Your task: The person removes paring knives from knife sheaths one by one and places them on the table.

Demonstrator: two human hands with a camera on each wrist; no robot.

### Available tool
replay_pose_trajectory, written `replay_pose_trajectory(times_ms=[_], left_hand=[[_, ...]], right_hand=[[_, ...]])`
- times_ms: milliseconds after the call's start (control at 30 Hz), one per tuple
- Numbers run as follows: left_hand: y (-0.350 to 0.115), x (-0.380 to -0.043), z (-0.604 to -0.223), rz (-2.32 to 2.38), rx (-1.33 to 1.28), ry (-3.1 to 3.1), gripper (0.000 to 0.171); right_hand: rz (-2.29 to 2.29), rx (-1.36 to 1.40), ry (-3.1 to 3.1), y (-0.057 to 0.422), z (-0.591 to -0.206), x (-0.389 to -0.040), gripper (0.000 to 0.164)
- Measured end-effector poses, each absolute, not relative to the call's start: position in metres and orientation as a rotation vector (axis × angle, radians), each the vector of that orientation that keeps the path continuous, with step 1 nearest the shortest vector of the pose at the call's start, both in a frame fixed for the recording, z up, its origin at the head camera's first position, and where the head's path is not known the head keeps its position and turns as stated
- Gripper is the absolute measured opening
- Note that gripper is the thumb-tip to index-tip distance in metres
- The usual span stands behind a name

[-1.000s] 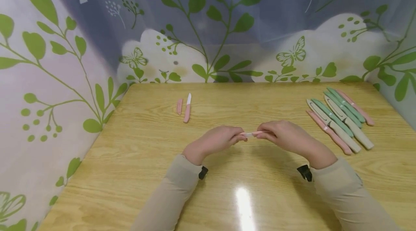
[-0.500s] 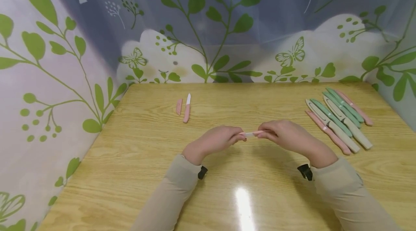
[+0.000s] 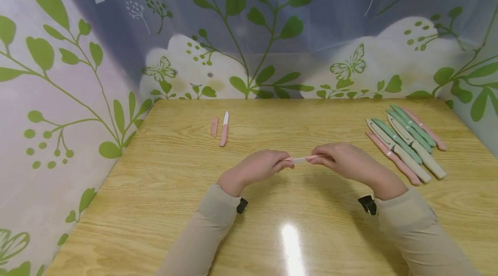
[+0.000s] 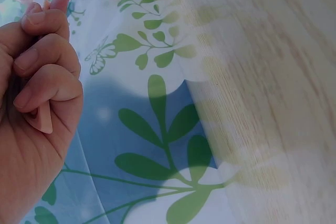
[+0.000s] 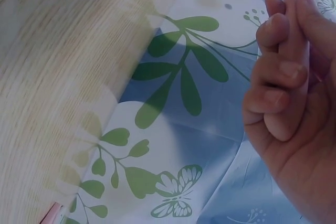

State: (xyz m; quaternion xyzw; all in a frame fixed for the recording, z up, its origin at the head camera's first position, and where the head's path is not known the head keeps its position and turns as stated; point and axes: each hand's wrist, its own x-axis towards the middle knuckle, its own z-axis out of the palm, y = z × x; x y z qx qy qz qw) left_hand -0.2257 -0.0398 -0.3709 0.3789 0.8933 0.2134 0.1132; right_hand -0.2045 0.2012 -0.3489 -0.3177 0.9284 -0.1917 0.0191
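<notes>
My right hand (image 3: 348,166) holds a small paring knife (image 5: 289,116) by its pink handle, with the fingers curled round it in the right wrist view. In the head view its white blade (image 3: 299,160) shows between the two hands, lying level above the table. The fingers of my left hand (image 3: 258,166) are curled round a pink blade sheath (image 4: 44,119), whose end pokes out below them in the left wrist view. The blade's tip end is hidden at the left fingertips. Farther back lie another pink knife (image 3: 224,131), its blade bare, and a pink sheath (image 3: 214,127) beside it.
At the right, several sheathed knives lie side by side: a pink knife (image 3: 393,157), a beige knife (image 3: 412,163), a green knife (image 3: 406,150) and others. The wooden table (image 3: 155,215) meets a leaf-patterned cloth (image 3: 241,64) at the back and sides.
My right hand has shifted slightly to the right with the knife, and a little more of the white blade shows between the hands. The left hand has stayed almost still.
</notes>
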Motion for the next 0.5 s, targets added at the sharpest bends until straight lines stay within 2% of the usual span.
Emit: replay_pose_trajectory(times_ms=[500], left_hand=[[-0.0399, -0.2254, -0.3704, 0.601, 1.177, 2.651, 0.03]], right_hand=[[-0.575, -1.005, 2.897, 0.2047, -0.3478, -0.2051, 0.021]])
